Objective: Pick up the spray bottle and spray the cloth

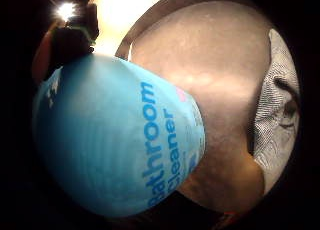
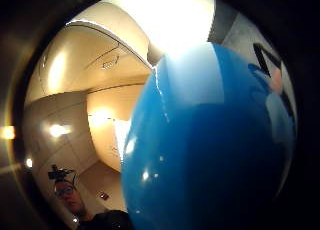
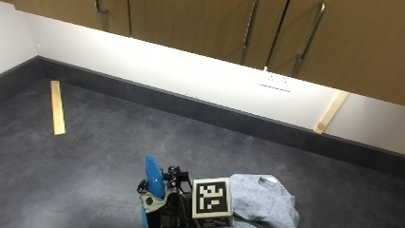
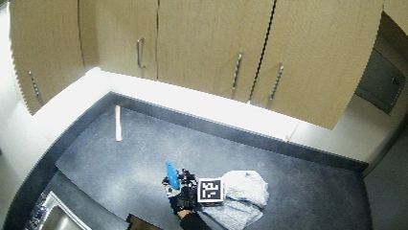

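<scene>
Bottle's up, right beside the cloth!
Your black-gloved right hand (image 4: 182, 203) wraps the blue plastic spray bottle (image 3: 154, 177), upright above the dark grey countertop (image 3: 95, 156); the crumpled grey cloth (image 3: 265, 202) lies just beside it.

The spray bottle (image 1: 115, 140) in my gloved right hand (image 4: 182, 201) is smooth, glossy blue plastic that catches the lights. The cloth (image 3: 265, 204) beside it looks like soft grey woven fabric, matt and crumpled. The counter (image 3: 95, 156) is dark, mottled and matt. The cabinet doors (image 4: 210, 43) are pale wood with metal handles (image 4: 139, 52).
</scene>
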{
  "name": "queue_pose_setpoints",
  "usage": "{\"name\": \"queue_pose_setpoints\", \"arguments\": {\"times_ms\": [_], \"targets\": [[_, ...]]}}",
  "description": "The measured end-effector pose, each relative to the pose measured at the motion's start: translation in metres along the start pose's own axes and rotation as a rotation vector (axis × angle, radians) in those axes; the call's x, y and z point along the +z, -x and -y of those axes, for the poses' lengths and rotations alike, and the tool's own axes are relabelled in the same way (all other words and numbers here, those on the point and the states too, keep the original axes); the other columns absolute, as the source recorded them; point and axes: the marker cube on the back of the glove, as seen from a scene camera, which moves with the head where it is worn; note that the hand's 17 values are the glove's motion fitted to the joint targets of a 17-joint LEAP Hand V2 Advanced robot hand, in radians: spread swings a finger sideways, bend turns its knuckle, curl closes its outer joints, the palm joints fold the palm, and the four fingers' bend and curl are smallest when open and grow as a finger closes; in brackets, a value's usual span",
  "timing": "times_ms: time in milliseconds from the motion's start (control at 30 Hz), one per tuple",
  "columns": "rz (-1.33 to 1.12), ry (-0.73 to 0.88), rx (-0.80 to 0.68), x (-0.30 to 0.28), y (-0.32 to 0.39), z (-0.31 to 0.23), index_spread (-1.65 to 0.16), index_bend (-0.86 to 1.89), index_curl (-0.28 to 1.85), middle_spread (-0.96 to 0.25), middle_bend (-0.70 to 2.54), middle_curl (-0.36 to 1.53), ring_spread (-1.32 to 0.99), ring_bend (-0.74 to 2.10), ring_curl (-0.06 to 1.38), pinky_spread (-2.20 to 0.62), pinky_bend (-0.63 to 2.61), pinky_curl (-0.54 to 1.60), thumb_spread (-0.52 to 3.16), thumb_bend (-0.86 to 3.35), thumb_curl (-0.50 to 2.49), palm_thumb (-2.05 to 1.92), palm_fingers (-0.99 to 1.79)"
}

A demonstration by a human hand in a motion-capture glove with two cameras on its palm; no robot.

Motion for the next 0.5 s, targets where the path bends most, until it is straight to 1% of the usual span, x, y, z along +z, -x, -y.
{"name": "queue_pose_setpoints", "arguments": {"times_ms": [133,167,233,300,333,400,500], "targets": [[-0.005,0.028,0.011,0.001,-0.001,-0.002,-0.15,0.28,0.62,-0.04,0.23,0.56,-0.08,0.19,0.48,0.08,0.14,0.30,0.62,-0.01,0.74,1.22,1.03],[-0.011,0.039,0.014,0.002,-0.001,-0.003,-0.15,0.22,0.61,-0.04,0.23,0.56,-0.08,0.20,0.49,0.08,0.16,0.30,0.64,-0.03,0.73,1.20,0.99],[-0.033,0.061,0.012,0.002,0.000,-0.004,-0.17,0.05,0.56,-0.03,0.19,0.55,-0.06,0.24,0.50,0.09,0.25,0.34,0.71,-0.05,0.71,1.14,0.82],[-0.062,0.082,0.001,0.004,0.001,-0.005,-0.22,-0.05,0.51,-0.02,0.13,0.52,-0.04,0.24,0.51,0.09,0.37,0.38,0.77,-0.07,0.69,1.07,0.55],[-0.073,0.091,-0.003,0.004,0.001,-0.005,-0.24,-0.06,0.50,-0.01,0.11,0.51,-0.03,0.24,0.52,0.10,0.42,0.40,0.78,-0.07,0.68,1.03,0.42],[-0.083,0.108,-0.006,0.007,0.003,-0.006,-0.27,-0.06,0.45,-0.01,0.13,0.50,-0.02,0.26,0.53,0.11,0.48,0.42,0.81,-0.07,0.66,0.99,0.33],[-0.084,0.137,-0.019,0.010,0.006,-0.008,-0.31,-0.03,0.36,0.00,0.16,0.47,0.00,0.28,0.50,0.11,0.53,0.41,0.85,-0.05,0.64,0.96,0.29]]}}
